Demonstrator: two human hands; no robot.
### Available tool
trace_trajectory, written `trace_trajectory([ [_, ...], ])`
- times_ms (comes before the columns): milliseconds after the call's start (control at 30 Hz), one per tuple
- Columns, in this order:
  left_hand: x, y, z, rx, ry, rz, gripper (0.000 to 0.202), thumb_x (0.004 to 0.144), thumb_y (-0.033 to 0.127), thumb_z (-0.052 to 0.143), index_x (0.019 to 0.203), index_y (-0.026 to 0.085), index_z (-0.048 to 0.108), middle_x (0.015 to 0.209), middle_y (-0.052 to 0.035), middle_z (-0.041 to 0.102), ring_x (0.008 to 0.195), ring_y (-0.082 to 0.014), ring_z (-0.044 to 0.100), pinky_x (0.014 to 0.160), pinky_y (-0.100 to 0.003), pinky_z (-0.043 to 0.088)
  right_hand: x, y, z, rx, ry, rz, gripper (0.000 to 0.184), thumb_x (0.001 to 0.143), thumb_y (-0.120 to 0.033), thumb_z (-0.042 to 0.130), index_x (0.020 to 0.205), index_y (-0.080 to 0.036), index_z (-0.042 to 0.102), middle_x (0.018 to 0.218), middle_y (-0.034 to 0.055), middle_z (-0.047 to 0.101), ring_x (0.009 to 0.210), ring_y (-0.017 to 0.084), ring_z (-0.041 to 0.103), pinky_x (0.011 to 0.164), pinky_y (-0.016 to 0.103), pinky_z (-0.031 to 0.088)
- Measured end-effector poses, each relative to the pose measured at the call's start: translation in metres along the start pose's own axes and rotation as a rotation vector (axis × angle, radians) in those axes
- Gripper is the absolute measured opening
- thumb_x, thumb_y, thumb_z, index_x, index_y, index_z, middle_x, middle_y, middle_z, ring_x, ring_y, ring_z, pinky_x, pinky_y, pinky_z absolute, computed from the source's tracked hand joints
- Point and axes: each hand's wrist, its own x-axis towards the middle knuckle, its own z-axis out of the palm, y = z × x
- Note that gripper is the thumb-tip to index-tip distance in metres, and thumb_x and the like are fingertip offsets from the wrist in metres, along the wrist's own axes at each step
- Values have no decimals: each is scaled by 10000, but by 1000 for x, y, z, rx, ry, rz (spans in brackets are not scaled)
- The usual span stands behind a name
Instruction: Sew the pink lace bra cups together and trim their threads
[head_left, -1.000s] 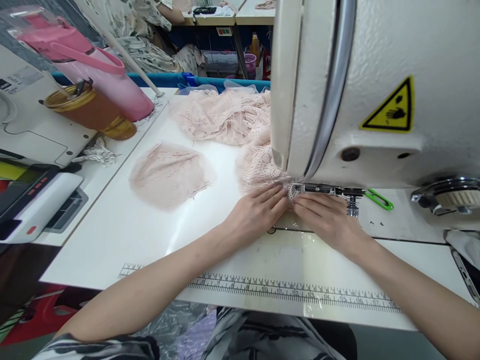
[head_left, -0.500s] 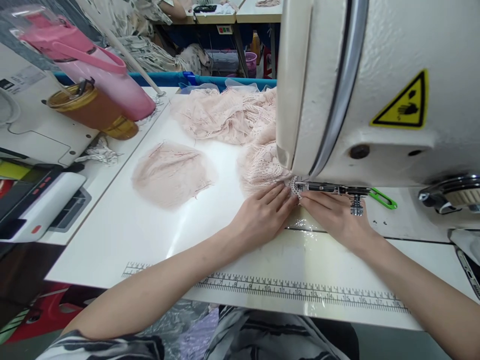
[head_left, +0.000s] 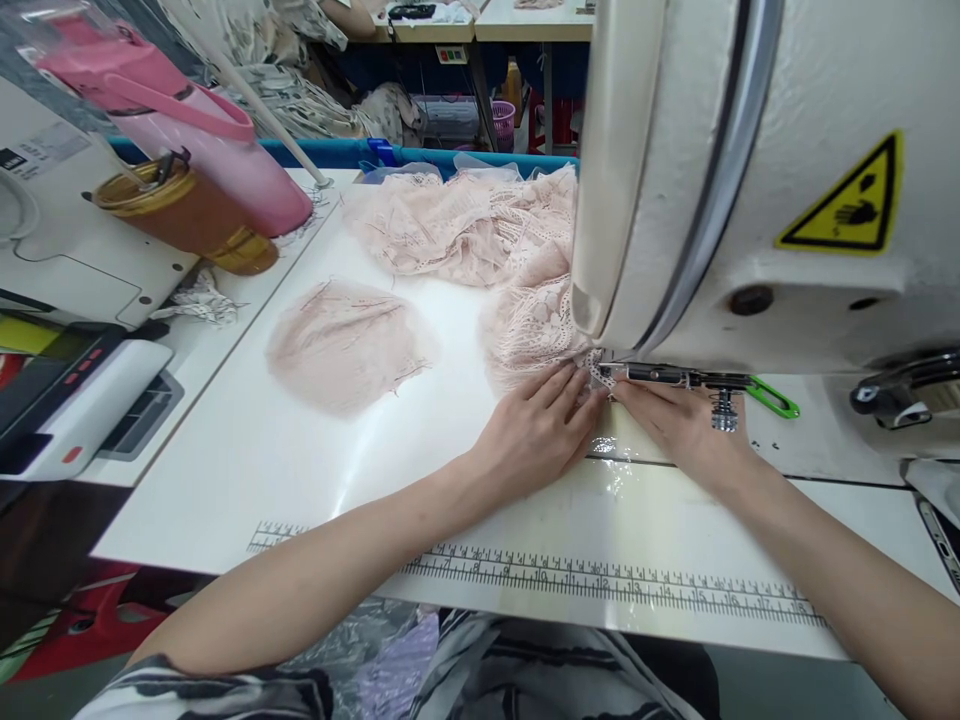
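Pale pink lace fabric (head_left: 529, 325) lies bunched at the sewing machine (head_left: 697, 200), its edge running in under the needle area. My left hand (head_left: 536, 420) rests on that edge just left of the presser foot, fingers close together and thumb side pinching the lace. From the other side my right hand (head_left: 686, 425) reaches in, its fingertips closed at the lace edge and partly hidden behind a metal guide attachment (head_left: 682, 377). The needle tip is hidden by the machine head. A separate round piece of sheer pink fabric (head_left: 349, 345) lies flat to the left.
A pink bottle (head_left: 202, 130) and an amber cup (head_left: 187, 215) stand at the left beside another machine. A green thread snipper (head_left: 774, 398) lies behind my right hand. A printed ruler (head_left: 600, 585) runs along the table's front edge. Another person's arm shows at the far table.
The machine, both hands and the lace at the needle sit slightly farther right in the picture. Both hands keep nearly the same pose on the lace.
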Motion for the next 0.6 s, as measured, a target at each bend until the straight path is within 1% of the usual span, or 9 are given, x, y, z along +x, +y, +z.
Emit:
trace_trajectory([
  [67,1,0,0,11,-1,-3,340,956,251,479,1194,65,635,1179,-151,679,1143,-252,628,1044,-403,477,0,1,0,1,-13,5,202,935,-295,551,900,-263,748,883,-10,752,788,158,677,704,291,470],
  [167,2,0,0,42,24,5,329,948,251,501,1176,61,642,1173,-151,682,1121,-252,637,1013,-393,498,1,1,0,-13,-33,27,224,943,-309,535,902,-264,751,826,-8,746,731,147,665,673,286,458],
  [267,1,1,0,82,69,46,275,923,193,534,1127,58,659,1195,-147,673,1078,-241,652,950,-361,529,3,-2,-2,-36,-23,40,223,943,-298,536,905,-265,753,823,-10,746,727,145,659,670,278,450],
  [333,-1,1,1,89,83,66,263,918,159,533,1121,45,655,1199,-151,670,1070,-233,656,936,-348,534,3,-4,-4,-60,-20,27,211,938,-293,548,906,-259,753,847,-8,751,727,146,661,670,275,454],
  [400,-2,0,2,70,82,53,284,933,175,514,1139,30,642,1188,-155,674,1089,-236,653,965,-359,524,0,-4,-4,-95,-20,-26,196,930,-293,562,914,-243,750,882,3,755,701,141,662,649,273,462],
  [467,-2,-1,3,32,60,15,311,953,211,483,1153,25,633,1198,-156,669,1122,-241,640,997,-372,511,-5,-2,-3,-130,-14,-125,179,923,-291,576,964,-229,739,965,15,752,717,141,675,650,276,478],
  [533,-1,-3,2,-1,25,-26,331,966,233,456,1166,33,626,1227,-154,654,1145,-242,628,999,-375,514,-11,2,0,-143,-26,-205,189,924,-280,576,1029,-219,720,1056,22,735,796,148,691,709,283,502],
  [600,1,-5,0,-27,-3,-47,342,970,246,448,1183,41,619,1242,-159,644,1155,-248,622,993,-380,519,-15,4,3,-134,-57,-217,205,930,-272,567,1066,-208,706,1115,26,717,872,156,692,772,294,513],
])
